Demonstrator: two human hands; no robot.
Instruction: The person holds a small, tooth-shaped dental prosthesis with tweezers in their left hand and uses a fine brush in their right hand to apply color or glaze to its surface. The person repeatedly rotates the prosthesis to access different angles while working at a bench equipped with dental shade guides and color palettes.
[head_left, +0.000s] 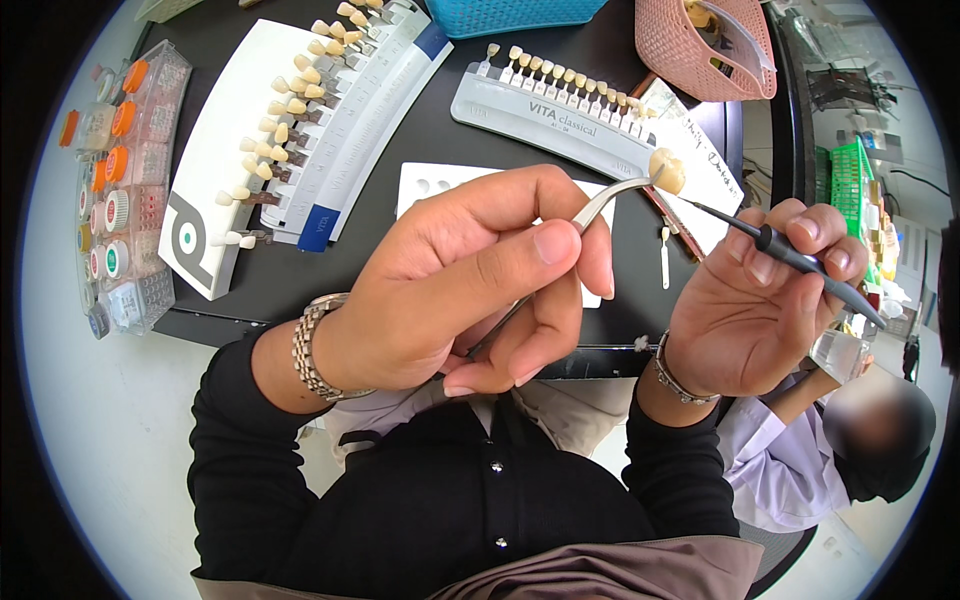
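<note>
Brown cloth (500, 575) hangs lowest in the frame. Your left hand (470, 280) pinches bent silver metal tweezers (600, 205); their tips grip a small cream tooth crown (669, 174), up and right of your fingers. Your right hand (750, 320) holds a black thin-tipped tool (790, 250), slanting up-left toward it; touching, you can't tell. Beneath: flat black table (430, 135). Lower right: a person in pale purple (775, 460).

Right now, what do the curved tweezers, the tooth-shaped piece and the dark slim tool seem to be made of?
Curved tweezers: probably steel, smooth and satin, from their silvery-grey sheen.
Tooth-shaped piece: perhaps ceramic, fairly glossy, given its pale highlights; resin might look alike.
Dark slim tool: likely plastic, rather matte, from its even colour; coated metal is possible.
</note>
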